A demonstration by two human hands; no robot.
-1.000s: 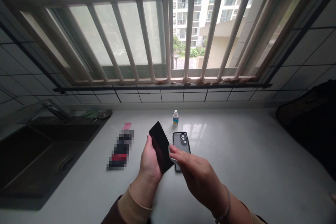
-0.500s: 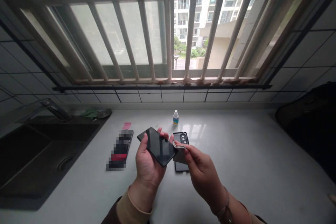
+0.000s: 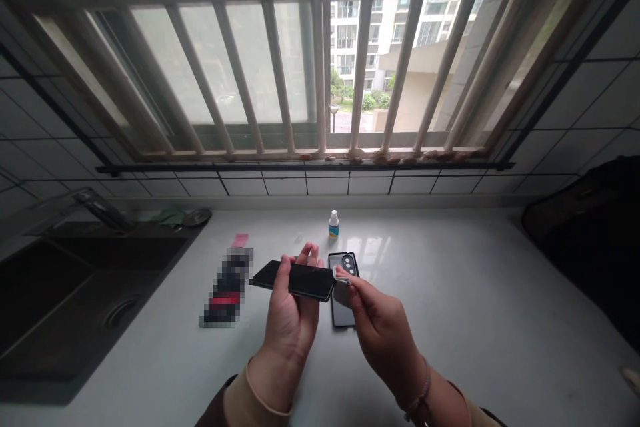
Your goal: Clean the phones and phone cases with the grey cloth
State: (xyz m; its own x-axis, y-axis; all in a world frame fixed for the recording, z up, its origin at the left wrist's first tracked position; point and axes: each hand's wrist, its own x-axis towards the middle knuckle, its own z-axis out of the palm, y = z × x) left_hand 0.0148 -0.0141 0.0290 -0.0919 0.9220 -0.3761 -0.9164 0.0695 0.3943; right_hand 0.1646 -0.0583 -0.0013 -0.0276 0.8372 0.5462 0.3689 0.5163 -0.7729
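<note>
A black smartphone (image 3: 295, 280) lies across my left hand (image 3: 293, 320), tilted so its dark screen is seen at a shallow angle. The left thumb presses on its near edge while the fingers show behind it. My right hand (image 3: 377, 310) pinches a folded grey cloth (image 3: 343, 287) at the phone's right end; the cloth seems to touch that corner. Beneath and behind the cloth, a phone case (image 3: 345, 317) with a camera cutout at its top lies on the counter, partly covered by the right hand and cloth.
A small white-capped bottle (image 3: 333, 225) stands behind the case on the white counter (image 3: 465, 280). To the left are a pink slip (image 3: 241, 240) and a pixelated dark flat item (image 3: 227, 290). A sink (image 3: 95, 293) with a faucet (image 3: 103, 210) lies farther left, and a black bag-like shape (image 3: 590, 233) at right.
My left hand has turned the phone, so it lies flatter and more level, its screen seen more edge-on. My right hand has stayed at its right end with the cloth.
</note>
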